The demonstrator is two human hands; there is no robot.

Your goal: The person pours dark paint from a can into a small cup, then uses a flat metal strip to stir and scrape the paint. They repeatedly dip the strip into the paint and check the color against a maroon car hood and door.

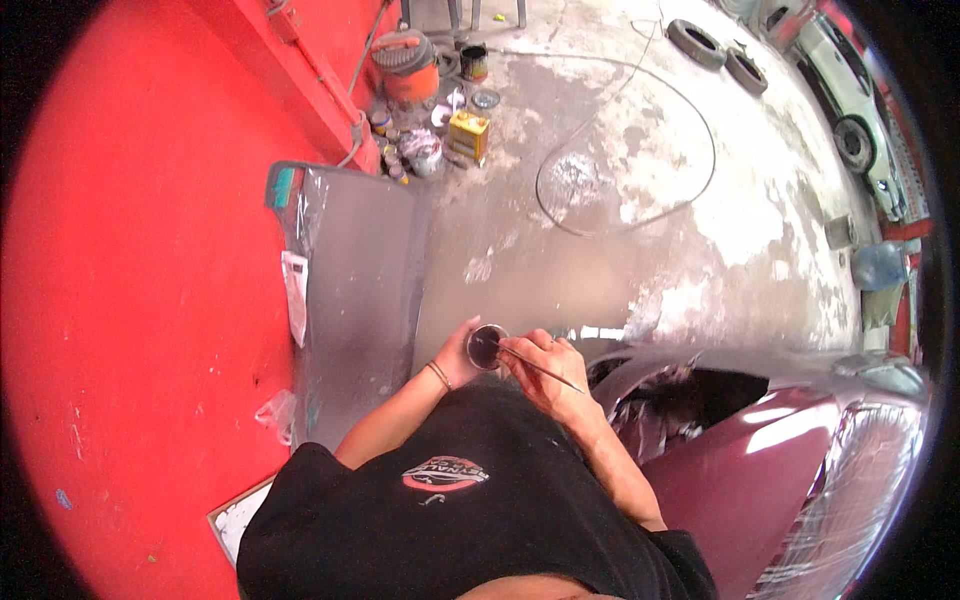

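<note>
In front of my chest, my left hand [456, 354] is wrapped around a small round cup [483, 349] of dark liquid, its open top facing up. My right hand [546, 368], just to the right, pinches a thin stick [563, 382]. The stick's far end reaches over the cup's rim and into its mouth; how deep it dips is hard to see. Left of my hands, a grey car panel [365, 260] leans along the red wall. To the right stands a maroon car body [740, 485], its front opening dark beside my right forearm.
Clear plastic [850, 500] covers part of the maroon car. By the wall stand an orange bucket-shaped machine [410, 78], a yellow can [468, 134] and several paint tins. A hose [714, 150] loops over the floor [640, 270]. Two tyres [697, 44] and a pale car [835, 90] are far right.
</note>
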